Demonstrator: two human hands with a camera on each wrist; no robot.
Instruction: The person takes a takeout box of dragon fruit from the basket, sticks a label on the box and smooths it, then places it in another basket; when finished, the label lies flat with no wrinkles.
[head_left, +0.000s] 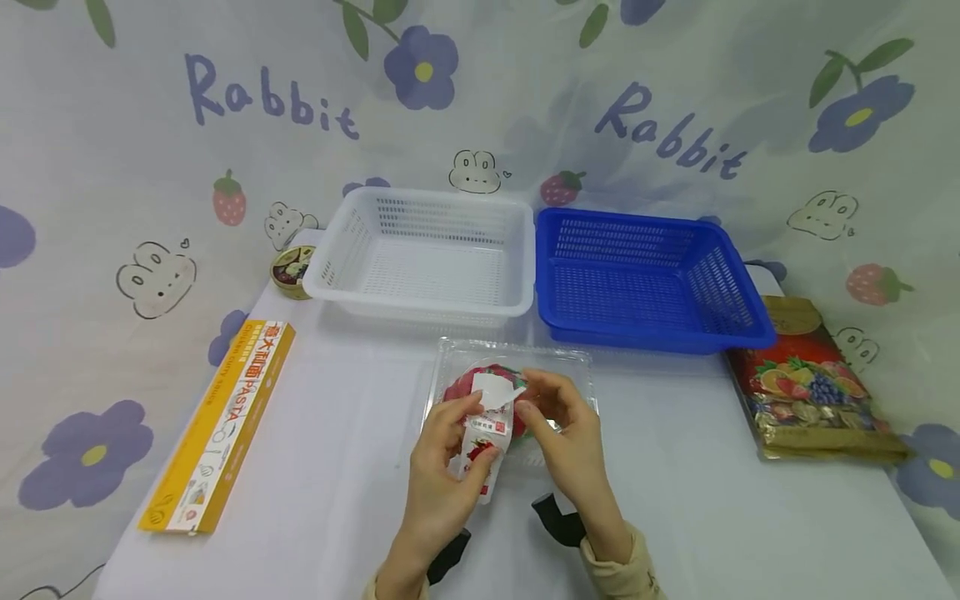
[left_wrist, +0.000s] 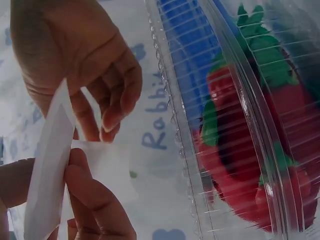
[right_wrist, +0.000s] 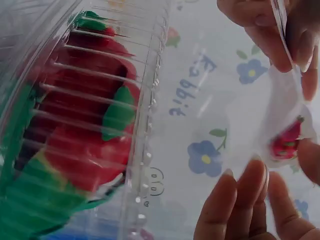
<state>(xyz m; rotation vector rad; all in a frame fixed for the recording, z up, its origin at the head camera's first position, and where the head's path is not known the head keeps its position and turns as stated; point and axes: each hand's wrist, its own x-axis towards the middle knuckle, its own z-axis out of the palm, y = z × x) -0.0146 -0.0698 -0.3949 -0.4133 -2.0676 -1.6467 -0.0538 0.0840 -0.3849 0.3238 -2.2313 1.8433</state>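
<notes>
In the head view, my left hand (head_left: 442,467) pinches a white printed label (head_left: 487,429) between thumb and fingers. It bears red print and a small fruit picture, and a blank white flap (head_left: 495,390) stands up at its top. Close to that flap is my right hand (head_left: 566,425), its fingers loosely bent and spread; whether they touch the label is unclear. A clear plastic box (head_left: 577,358) lies behind both hands. Through its ridged lid, the left wrist view shows a red item with green leaf-like parts (left_wrist: 235,140), like a dragon fruit.
Beyond the box stand a white basket (head_left: 427,312) and a blue basket (head_left: 652,337) side by side. At the left are a yellow pasta box (head_left: 217,425) and a round tin (head_left: 291,272). On the right lies a red and gold bag (head_left: 817,383) with fruit pictures.
</notes>
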